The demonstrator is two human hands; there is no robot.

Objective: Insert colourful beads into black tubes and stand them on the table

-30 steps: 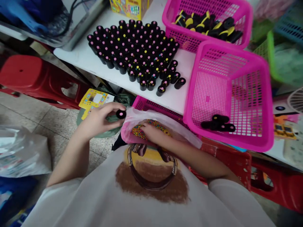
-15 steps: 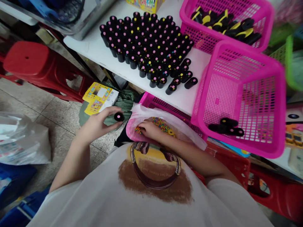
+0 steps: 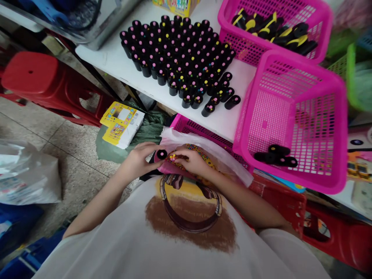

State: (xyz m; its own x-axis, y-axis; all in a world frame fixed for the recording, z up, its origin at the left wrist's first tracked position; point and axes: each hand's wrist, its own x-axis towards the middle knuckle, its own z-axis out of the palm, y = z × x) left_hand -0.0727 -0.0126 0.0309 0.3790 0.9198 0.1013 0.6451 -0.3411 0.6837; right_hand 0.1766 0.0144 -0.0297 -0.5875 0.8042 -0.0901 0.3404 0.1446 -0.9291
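Note:
My left hand (image 3: 142,160) grips a small black cylinder (image 3: 162,154) with a pink dot at its centre, thumb on one side and fingers on the other. Close beside it, my right hand (image 3: 192,160) pinches several small coloured beads (image 3: 172,157) at its fingertips, just right of the cylinder. Under the right hand lies a heap of multicoloured beads (image 3: 200,151) in a pink container lined with a white plastic bag (image 3: 229,159). On the white table ahead, many black cylinders (image 3: 174,50) stand in a dense group, most with pink dots and some with yellow ones.
A pink basket (image 3: 290,112) at the right holds a few black cylinders (image 3: 276,155). Behind it, another pink basket (image 3: 241,44) holds black and yellow pieces. A flattened yellow box (image 3: 121,123) lies left of my hands. Red stools (image 3: 31,71) stand at the left.
My left hand has moved right with the black cylinder, closer to my right hand. The right hand has lifted slightly from the bead heap, with beads at its fingertips.

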